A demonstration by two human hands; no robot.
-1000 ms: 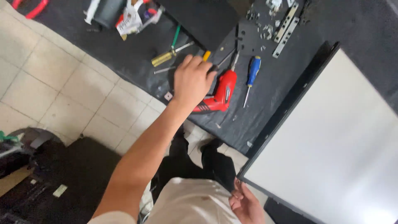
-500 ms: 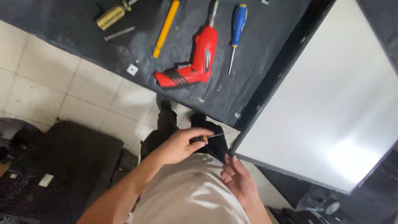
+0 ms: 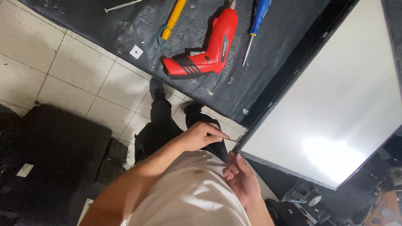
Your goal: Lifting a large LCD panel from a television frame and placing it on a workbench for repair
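Nearest, the right hand (image 3: 240, 178) is held half-curled and empty at the corner of a large white panel (image 3: 331, 109), cut off at right, the left hand (image 3: 203, 136) pinched on something unseen, a red drill (image 3: 207, 50) lying beyond.

I wore a plain white T-shirt (image 3: 190, 196), both forearms bare down to each grip. Below them were my black trousers (image 3: 161, 125) and dark shoes (image 3: 156, 88).

Materials on the bench

Glossy red plastic drill (image 3: 205, 52) on a wrinkled, shiny black sheet (image 3: 125, 25); at 3 o'clock, smooth matt white panel (image 3: 335, 96).
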